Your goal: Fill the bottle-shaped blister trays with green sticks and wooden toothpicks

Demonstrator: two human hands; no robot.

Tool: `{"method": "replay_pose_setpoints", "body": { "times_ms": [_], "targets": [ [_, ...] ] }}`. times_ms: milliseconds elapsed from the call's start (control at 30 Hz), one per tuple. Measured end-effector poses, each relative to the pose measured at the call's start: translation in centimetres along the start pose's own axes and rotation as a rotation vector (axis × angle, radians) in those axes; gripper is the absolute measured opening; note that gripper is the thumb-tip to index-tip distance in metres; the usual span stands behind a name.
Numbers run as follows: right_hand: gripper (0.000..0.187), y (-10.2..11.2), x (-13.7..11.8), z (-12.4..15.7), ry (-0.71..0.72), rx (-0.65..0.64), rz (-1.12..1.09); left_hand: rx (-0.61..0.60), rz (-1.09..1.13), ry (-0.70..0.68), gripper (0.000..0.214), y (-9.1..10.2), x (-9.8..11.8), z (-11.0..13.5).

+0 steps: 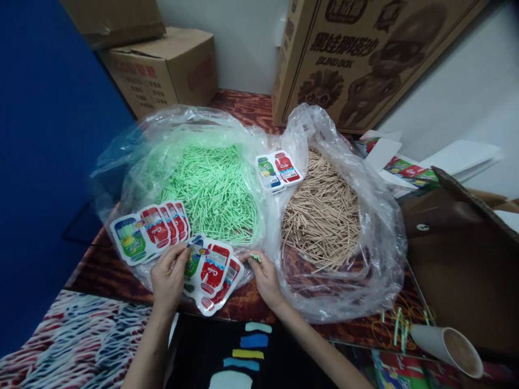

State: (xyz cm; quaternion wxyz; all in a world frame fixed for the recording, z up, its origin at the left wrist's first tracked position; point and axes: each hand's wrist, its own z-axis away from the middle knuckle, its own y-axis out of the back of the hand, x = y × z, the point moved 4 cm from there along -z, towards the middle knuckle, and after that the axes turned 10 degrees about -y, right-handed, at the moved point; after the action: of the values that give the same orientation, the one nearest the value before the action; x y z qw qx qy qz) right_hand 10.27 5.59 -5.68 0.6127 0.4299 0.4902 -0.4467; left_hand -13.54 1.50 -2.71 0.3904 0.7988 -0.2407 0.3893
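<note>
The left hand (169,273) is holding a bottle-shaped packet (211,270) down with bent fingers, just in front of the big plastic bag (121,178). The right hand (265,276) is pinching a few green sticks (255,257) beside it, probably best kept tight and lined up.

A clear bag of tan sticks (324,216) fills the tabletop (247,108) at three o'clock. A printed cardboard box (365,59) stands at one o'clock, a plain box (166,70) at eleven. At five, a tipped paper cup (450,346), perhaps beside rubber bands (389,324).
</note>
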Motion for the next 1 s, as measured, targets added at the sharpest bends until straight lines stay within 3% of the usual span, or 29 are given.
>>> {"method": "replay_pose_setpoints", "body": {
  "times_ms": [167, 333, 533, 700, 833, 1000],
  "targets": [
    [0.020, -0.1, -0.1, 0.1, -0.022, -0.001, -0.007, -0.042, 0.145, 0.185, 0.023, -0.7, 0.2, 0.2],
    [0.021, 0.0, -0.8, 0.1, -0.042, 0.004, -0.045, -0.056, 0.200, 0.246, 0.026, -1.1, -0.8, 0.7],
    [0.016, 1.3, -3.3, -2.9, -0.114, 0.006, -0.184, -0.021, 0.238, 0.302, 0.024, -0.8, -1.0, 0.5],
    [0.015, 0.6, -5.0, -6.6, -0.007, -0.124, 0.238, -0.062, 0.270, 0.297, 0.025, -1.0, -0.7, 0.5],
    [0.018, -0.2, -4.9, -8.6, 0.147, 0.007, 0.611, -0.092, 0.286, 0.295, 0.025, -1.0, -0.6, 0.8],
    [0.027, -2.4, -3.6, -9.4, 0.075, 0.078, 0.894, -0.145, 0.313, 0.299, 0.023, -1.3, -0.4, 0.9]
  ]
}}
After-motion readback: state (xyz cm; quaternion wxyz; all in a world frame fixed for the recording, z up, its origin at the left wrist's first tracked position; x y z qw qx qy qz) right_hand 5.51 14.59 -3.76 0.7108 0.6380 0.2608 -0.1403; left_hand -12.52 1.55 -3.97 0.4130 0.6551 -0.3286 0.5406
